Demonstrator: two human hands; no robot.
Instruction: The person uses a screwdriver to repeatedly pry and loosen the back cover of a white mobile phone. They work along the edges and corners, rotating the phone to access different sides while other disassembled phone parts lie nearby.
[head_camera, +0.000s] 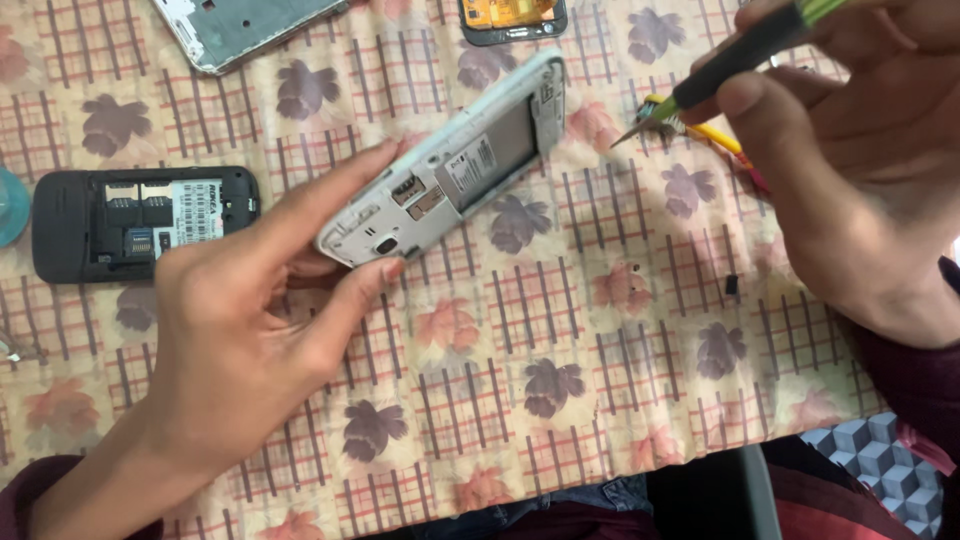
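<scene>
Fingers of our left hand (235, 340) pinch the near end of a pale phone body (452, 165), back cover off and tilted up so its open bay faces us. Our right hand (850, 160), far right, grips a green-and-black screwdriver (720, 65), tip aimed at it but apart. A black phone (140, 222) lies left on the flowered cloth (560, 340).

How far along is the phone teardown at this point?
Done: the white phone has its back cover and battery off, bay exposed. In hand: the left hand grips it while the right hand holds a screwdriver, tip clear of it. Left: its inner frame remains attached.
</scene>
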